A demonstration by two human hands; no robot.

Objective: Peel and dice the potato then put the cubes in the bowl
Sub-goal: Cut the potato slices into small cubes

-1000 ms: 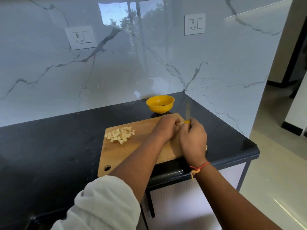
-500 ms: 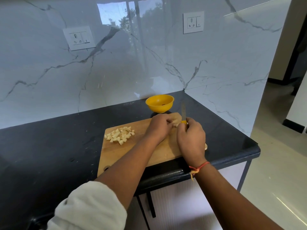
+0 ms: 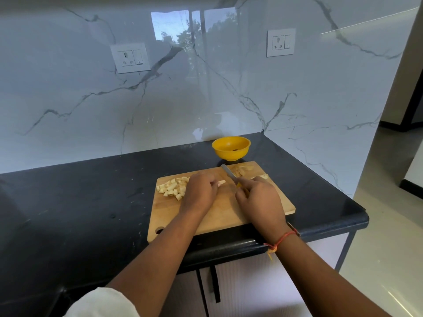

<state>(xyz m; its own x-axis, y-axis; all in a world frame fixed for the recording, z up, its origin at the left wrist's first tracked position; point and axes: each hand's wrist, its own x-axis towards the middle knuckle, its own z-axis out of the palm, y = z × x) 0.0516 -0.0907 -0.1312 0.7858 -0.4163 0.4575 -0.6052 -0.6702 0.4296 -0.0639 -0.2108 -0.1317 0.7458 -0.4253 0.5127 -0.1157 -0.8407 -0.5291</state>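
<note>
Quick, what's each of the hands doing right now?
The left hand pinches a potato strip on the cutting board.
The right hand grips the knife.

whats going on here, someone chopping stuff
A person is dicing potato on the wooden cutting board. The left hand pinches a potato strip while the right hand grips a yellow-handled knife. A pile of cubes lies at the board's left; no cubes show in the yellow bowl behind it.

Soft daylight, a window reflection glaring on the glossy marble wall (image 3: 206, 92), wide-angle bending at edges.
</note>
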